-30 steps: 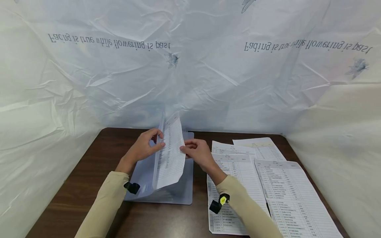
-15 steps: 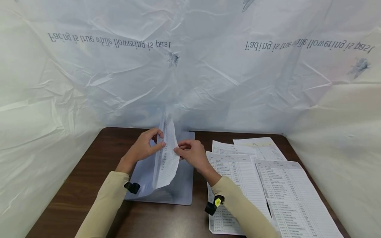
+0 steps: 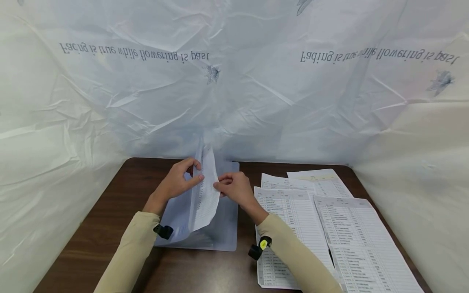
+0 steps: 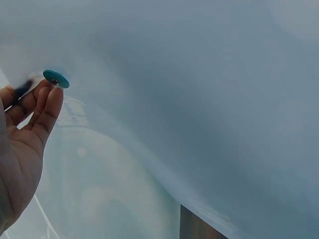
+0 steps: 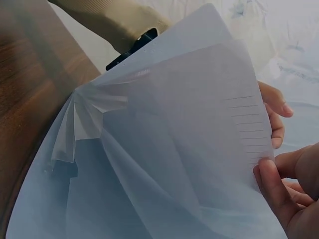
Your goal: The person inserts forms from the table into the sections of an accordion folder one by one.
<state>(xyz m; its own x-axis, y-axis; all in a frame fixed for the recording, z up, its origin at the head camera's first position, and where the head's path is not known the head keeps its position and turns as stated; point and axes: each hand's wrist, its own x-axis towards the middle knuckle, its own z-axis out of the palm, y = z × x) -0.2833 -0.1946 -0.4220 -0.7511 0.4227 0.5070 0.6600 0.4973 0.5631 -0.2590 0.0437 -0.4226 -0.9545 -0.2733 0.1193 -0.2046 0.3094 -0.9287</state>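
Observation:
A translucent bluish plastic document folder [image 3: 228, 228] lies spread on the table with one panel raised. My left hand [image 3: 175, 180] grips that raised panel; in the left wrist view its fingertips are beside a round teal button [image 4: 56, 78] on the plastic. My right hand [image 3: 237, 188] pinches the right edge of a printed sheet [image 3: 208, 195] between thumb and fingers. The sheet stands tilted against the raised panel. In the right wrist view pleated plastic [image 5: 87, 117] shows at the folder's corner, and the ruled back of the sheet faces the camera.
Several printed sheets [image 3: 362, 240] overlap on the right side of the brown wooden table [image 3: 91, 211], partly under my right forearm. White plastic sheeting [image 3: 256, 101] with upside-down lettering hangs behind the table and along both sides.
My right hand has moved a little left, bringing the sheet closer to the raised panel and turning it more edge-on. My left hand stays in place.

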